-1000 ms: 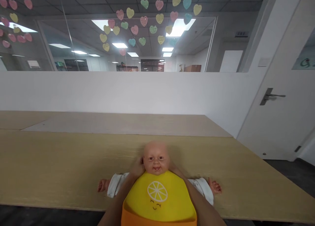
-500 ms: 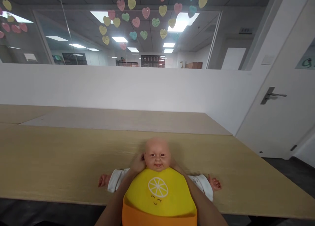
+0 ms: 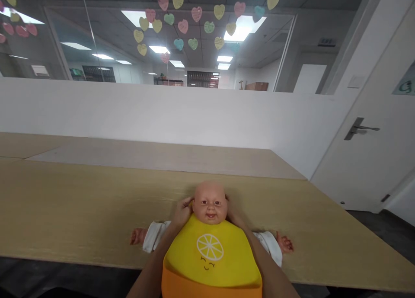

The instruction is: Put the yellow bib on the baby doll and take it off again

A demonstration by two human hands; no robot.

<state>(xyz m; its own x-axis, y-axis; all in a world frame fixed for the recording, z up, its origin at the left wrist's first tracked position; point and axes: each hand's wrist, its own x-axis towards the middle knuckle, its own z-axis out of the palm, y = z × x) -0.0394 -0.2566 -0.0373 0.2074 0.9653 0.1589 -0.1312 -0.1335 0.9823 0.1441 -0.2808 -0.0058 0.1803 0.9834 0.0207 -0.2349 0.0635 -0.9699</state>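
Observation:
A baby doll (image 3: pixel 210 202) lies face up on the table, its white-sleeved arms spread to both sides. Over its chest is a yellow bib (image 3: pixel 210 246) with a white lemon slice, a smiling face and an orange pocket at the bottom. My left hand (image 3: pixel 183 209) is beside the doll's head and neck, its visible fingers bent and pressed together. What they hold, if anything, is hidden. On the other side, my right hand (image 3: pixel 234 212) reaches behind the neck. Its fingers are mostly covered by the head. Behind the neck, the bib's ends are out of sight.
The wooden table (image 3: pixel 81 203) runs across the view, with a paler strip (image 3: pixel 162 157) along its far side. Beyond stands a white wall (image 3: pixel 145 114) under a window bearing heart-shaped notes. A white door (image 3: pixel 363 168) with a metal handle is at the right.
My left hand has come out slightly from behind the doll's neck, so more of its fingers show. The doll's head and the bib's upper edge have shifted a little; the camera view has moved slightly.

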